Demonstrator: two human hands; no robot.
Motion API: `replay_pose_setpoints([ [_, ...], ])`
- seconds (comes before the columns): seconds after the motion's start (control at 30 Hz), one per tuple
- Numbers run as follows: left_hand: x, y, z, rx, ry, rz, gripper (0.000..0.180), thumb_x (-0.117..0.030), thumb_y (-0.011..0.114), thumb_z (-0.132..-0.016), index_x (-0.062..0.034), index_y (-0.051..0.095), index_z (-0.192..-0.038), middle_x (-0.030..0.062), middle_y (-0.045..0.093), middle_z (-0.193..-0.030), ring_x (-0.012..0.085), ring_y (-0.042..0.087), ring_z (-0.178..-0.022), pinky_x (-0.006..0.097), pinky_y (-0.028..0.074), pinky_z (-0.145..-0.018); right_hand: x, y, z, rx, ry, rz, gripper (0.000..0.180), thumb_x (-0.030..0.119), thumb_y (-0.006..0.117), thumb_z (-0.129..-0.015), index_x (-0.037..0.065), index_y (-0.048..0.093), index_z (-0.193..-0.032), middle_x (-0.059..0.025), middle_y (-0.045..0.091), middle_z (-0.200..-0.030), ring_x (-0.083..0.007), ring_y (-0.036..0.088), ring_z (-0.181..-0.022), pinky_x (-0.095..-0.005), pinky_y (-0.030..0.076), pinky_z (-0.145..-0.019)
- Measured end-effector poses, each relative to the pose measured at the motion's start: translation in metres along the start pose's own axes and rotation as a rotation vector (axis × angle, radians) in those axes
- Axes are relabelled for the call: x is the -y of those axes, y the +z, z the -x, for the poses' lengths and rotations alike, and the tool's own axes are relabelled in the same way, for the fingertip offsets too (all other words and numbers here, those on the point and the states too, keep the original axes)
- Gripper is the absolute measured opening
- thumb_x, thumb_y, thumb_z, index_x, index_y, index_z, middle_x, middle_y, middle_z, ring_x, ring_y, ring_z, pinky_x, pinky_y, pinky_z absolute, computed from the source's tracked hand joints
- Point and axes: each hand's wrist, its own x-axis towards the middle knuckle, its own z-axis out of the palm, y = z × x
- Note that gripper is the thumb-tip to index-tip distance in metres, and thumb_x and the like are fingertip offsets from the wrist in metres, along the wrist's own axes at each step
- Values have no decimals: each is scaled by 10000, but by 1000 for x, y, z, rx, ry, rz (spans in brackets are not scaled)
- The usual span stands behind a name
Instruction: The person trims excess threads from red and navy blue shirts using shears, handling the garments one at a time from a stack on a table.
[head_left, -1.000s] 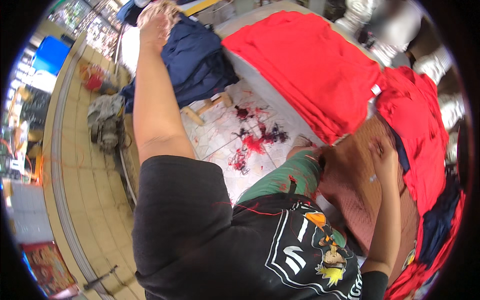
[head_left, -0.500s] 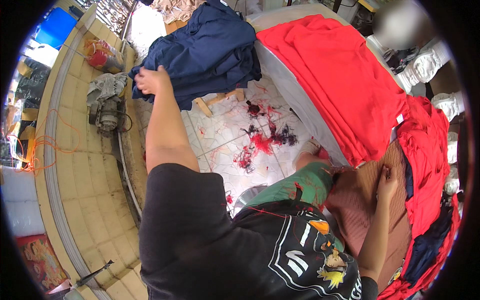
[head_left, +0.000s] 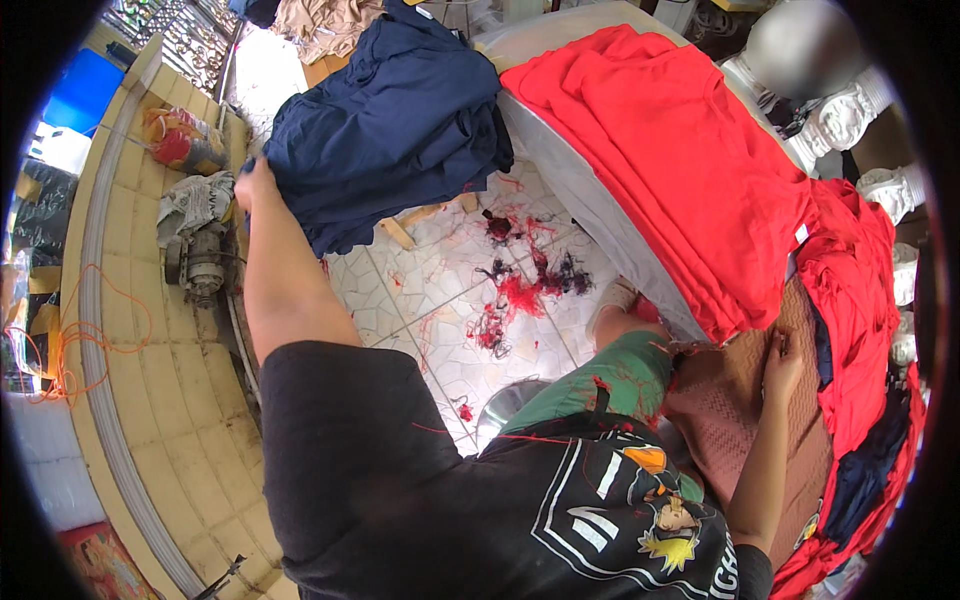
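Left hand (head_left: 256, 185) is out at full reach, at about 10 o'clock from the torso, fingers closed on the left edge of the navy garment pile (head_left: 390, 120). Pinch looks shallow, only the hem edge is in the fist. To do this pull well: take a deeper bunch of cloth, not just the edge, and draw low and steady so the pile slides together instead of peeling off one layer. Keep the cloth off the thread scraps (head_left: 520, 290) on the tiled floor (head_left: 420, 300), which lie at about 5 o'clock from the pile.

Right hand (head_left: 782, 362) rests flat on the brown woven cloth (head_left: 730, 420) over the lap, at 3 o'clock from the torso, fingers extended and spread, gripping nothing. It should stay pressing there so the lap work does not shift.

Navy pile relative to the left fingers: bulk lies at 2 o'clock from the knuckles, touching them at its lower left corner, draped over a low wooden piece (head_left: 420, 222). The red fabric stack (head_left: 680, 170) sits at 3 o'clock from the navy pile, just beside it, on a grey-covered surface. A small motor (head_left: 200, 262) lies on the yellow ledge at 7 o'clock from the left hand, near but apart.
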Motion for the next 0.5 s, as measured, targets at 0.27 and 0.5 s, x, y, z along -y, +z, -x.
replay_pose_setpoints([
  [0.27,-49,-15,179,990,1005,336,367,-300,654,-824,1,674,-1032,112,690,-886,197,633,-881,282,463,-819,0,3,-8,8,16,-13,150,155,546,-924,28,584,-997,-205,656,-874,-352,662,-853,-398,489,-713],
  [0.5,-79,14,183,746,770,384,394,-427,669,-815,-49,677,-926,122,689,-911,257,642,-914,335,464,-872,-11,6,-8,8,67,-62,138,148,549,-926,27,580,-984,-205,659,-866,-354,666,-846,-400,489,-715],
])
